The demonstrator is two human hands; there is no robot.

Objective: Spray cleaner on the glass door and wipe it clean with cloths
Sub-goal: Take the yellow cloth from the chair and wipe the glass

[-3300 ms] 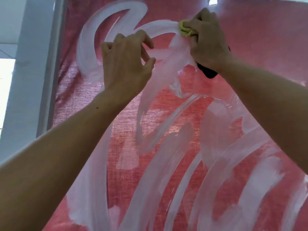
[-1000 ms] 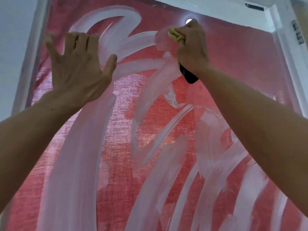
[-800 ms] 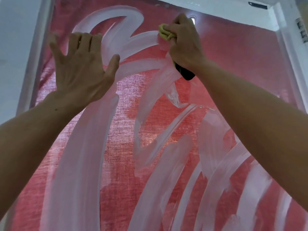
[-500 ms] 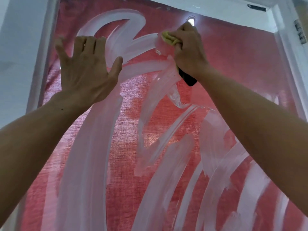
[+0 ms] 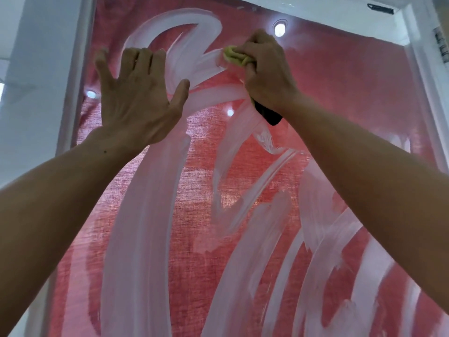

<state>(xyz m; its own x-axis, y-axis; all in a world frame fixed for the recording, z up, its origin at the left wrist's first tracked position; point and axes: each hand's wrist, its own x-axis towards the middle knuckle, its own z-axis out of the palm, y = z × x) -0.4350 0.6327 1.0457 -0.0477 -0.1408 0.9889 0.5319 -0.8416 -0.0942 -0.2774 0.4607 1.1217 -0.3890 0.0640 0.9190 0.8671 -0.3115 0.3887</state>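
The glass door [image 5: 201, 171] fills the view, with red fabric behind it and broad white streaks of cleaner [image 5: 145, 215] smeared across it. High on the pane, my right hand [image 5: 266, 74] grips a bunched yellow-green cloth [image 5: 234, 58] and presses it against a white streak. A dark object [image 5: 268, 115] shows under that wrist. My left hand [image 5: 138, 96] lies flat on the glass at upper left, fingers spread and straight.
A white door frame runs down the left [image 5: 77, 76], across the top [image 5: 340, 18] and down the right [image 5: 427, 88]. A pale wall [image 5: 31, 93] lies left of the frame. Ceiling lights reflect in the glass [image 5: 279, 29].
My left hand went from curled in the air to flat on the glass. My right hand has rubbed the cloth back and forth near the top; it now sits slightly further left.
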